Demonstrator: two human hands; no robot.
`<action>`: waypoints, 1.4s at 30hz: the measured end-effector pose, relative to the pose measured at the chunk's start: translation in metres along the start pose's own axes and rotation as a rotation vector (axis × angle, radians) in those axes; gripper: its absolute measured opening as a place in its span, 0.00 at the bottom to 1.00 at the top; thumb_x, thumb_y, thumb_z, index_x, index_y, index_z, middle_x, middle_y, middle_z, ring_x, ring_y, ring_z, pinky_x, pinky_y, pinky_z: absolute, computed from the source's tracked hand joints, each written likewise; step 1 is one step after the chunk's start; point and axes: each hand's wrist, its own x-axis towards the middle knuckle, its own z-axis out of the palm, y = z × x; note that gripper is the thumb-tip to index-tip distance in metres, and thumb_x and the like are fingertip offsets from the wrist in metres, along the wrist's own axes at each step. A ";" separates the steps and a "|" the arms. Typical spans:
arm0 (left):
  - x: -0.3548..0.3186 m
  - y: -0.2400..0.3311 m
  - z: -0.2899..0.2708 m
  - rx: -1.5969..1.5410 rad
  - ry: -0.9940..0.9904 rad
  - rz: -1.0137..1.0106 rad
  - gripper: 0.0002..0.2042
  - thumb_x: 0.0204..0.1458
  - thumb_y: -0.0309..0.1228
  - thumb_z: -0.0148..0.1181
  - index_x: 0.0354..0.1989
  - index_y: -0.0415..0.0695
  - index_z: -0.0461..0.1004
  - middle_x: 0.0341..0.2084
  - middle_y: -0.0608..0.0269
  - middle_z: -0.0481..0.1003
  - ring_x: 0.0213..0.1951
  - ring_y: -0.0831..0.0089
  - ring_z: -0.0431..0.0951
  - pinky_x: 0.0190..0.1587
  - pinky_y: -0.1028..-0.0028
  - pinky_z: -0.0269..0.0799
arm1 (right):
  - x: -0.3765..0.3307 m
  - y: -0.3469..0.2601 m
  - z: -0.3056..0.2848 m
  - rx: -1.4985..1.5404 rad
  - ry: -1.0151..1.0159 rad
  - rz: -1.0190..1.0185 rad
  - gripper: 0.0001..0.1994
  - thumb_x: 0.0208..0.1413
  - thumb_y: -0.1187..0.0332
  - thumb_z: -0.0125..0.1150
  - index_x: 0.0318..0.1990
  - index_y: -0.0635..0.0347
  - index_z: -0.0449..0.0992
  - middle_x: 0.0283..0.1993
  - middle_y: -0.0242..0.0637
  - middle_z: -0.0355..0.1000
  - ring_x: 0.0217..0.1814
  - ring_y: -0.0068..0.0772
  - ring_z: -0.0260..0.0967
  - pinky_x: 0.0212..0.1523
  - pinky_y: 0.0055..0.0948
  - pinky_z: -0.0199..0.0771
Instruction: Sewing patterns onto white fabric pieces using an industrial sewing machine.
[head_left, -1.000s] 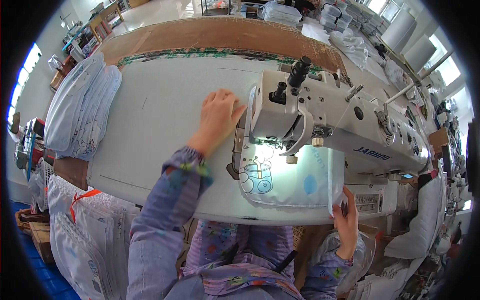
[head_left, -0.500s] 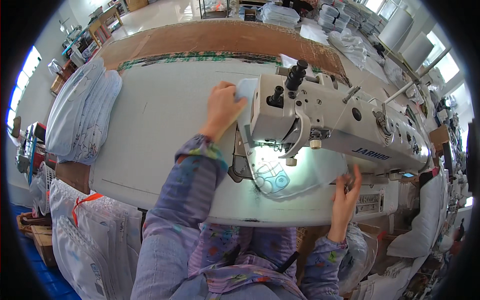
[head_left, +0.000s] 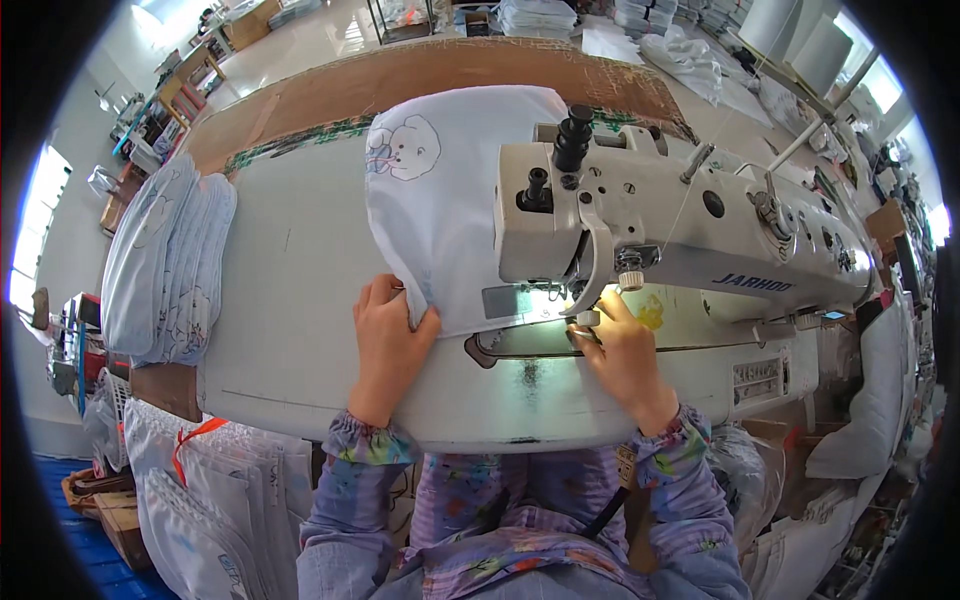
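Observation:
A white fabric piece [head_left: 460, 190] with rounded corners and a printed cartoon animal lies on the sewing table, left of the sewing machine [head_left: 650, 220]. Its near edge runs under the lit needle area. My left hand [head_left: 385, 345] is closed on the near left edge of the fabric, thumb against the cloth. Close by the needle, my right hand [head_left: 625, 365] has its fingers drawn together at the fabric's near right corner. Something small, dark and metallic shows at those fingertips; I cannot make out what it is.
A stack of white printed fabric pieces [head_left: 165, 265] sits at the table's left. More pieces with an orange-red tie [head_left: 215, 480] hang below the left edge. Brown board [head_left: 450, 65] borders the far side. The machine arm blocks the right side.
The fabric piece has swung out from under the machine to the left and far side. My left hand has come nearer me; my right hand has moved left to the needle.

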 end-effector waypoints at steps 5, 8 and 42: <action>0.013 -0.010 0.003 0.023 0.029 0.027 0.13 0.49 0.32 0.66 0.38 0.35 0.82 0.47 0.50 0.75 0.53 0.51 0.71 0.58 0.55 0.63 | -0.004 0.001 0.001 -0.042 -0.011 0.002 0.14 0.54 0.70 0.69 0.48 0.57 0.81 0.55 0.34 0.76 0.49 0.45 0.79 0.44 0.40 0.81; 0.028 -0.017 0.008 0.039 0.054 0.049 0.13 0.49 0.32 0.66 0.36 0.34 0.82 0.46 0.50 0.76 0.53 0.51 0.72 0.58 0.55 0.63 | -0.003 0.001 0.002 -0.015 0.002 0.006 0.13 0.54 0.71 0.68 0.48 0.56 0.80 0.54 0.34 0.76 0.49 0.45 0.79 0.45 0.40 0.80; 0.080 -0.011 -0.013 -0.238 0.596 0.129 0.25 0.47 0.14 0.48 0.53 0.44 0.82 0.44 0.44 0.81 0.48 0.45 0.80 0.54 0.55 0.75 | -0.008 0.015 0.014 0.059 0.189 -0.158 0.06 0.62 0.74 0.60 0.42 0.66 0.81 0.38 0.47 0.77 0.41 0.48 0.76 0.46 0.40 0.74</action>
